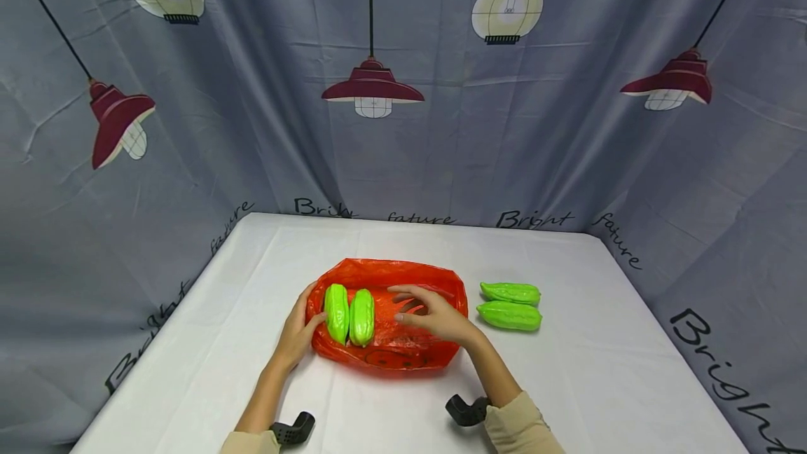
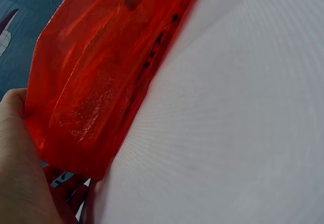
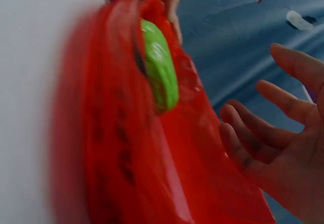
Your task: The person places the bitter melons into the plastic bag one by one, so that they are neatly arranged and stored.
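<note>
A red plastic bag (image 1: 403, 279) lies wide open on the table, with two bright green, ridged gourds inside at its left: the left one (image 1: 337, 314) and the right one (image 1: 362, 319). My left hand (image 1: 298, 331) grips the bag's left side, thumb over the rim and fingers outside. In the left wrist view, those fingers are partly hidden behind the red plastic (image 2: 96, 97). Above the bag's right half hovers my right hand (image 1: 438, 314), fingers spread and holding nothing. The right wrist view shows that hand's parted fingers (image 3: 283, 95) and one green gourd (image 3: 161, 67) in the bag.
Two more green gourds, a far one (image 1: 511, 293) and a near one (image 1: 509, 315), lie side by side right of the bag. A white cloth (image 1: 605, 384) covers the table. Grey-blue curtains (image 1: 429, 153) with printed lamps surround its back and sides.
</note>
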The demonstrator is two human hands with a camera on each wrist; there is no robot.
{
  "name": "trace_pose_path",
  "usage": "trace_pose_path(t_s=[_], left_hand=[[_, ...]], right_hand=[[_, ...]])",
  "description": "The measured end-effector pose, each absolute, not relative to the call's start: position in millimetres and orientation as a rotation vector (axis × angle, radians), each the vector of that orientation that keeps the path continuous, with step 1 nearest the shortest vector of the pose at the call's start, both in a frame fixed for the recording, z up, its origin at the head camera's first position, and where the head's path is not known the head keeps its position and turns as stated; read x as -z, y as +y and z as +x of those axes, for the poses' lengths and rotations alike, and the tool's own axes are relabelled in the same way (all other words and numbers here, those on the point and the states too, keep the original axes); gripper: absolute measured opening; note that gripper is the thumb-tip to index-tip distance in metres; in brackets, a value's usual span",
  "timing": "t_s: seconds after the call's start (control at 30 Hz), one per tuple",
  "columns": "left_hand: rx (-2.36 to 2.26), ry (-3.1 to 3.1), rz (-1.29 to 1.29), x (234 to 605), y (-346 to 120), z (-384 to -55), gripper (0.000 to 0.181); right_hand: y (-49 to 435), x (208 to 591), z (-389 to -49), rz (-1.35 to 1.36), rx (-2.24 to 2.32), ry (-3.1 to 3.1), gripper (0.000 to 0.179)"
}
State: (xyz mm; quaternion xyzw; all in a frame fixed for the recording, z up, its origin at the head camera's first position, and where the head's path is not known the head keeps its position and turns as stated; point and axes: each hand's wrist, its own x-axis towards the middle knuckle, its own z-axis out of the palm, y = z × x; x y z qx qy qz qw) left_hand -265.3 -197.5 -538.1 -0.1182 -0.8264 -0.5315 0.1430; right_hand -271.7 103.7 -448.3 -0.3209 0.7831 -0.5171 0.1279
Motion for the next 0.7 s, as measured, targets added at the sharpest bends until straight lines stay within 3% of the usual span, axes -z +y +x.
trace_pose_path(t_s=[0.27, 0.7], left_hand=[[1.522, -2.375, -0.320, 533.2, -193.3, -261.4, 0.060], [1.513, -2.395, -0.327, 539.1, -196.6, -264.5, 0.061]], right_hand=[[143.8, 412.5, -263.3, -0.950, 1.607, 2.286, 0.048], [229.4, 424.8, -286.1, -0.719, 1.904, 2.420, 0.048]])
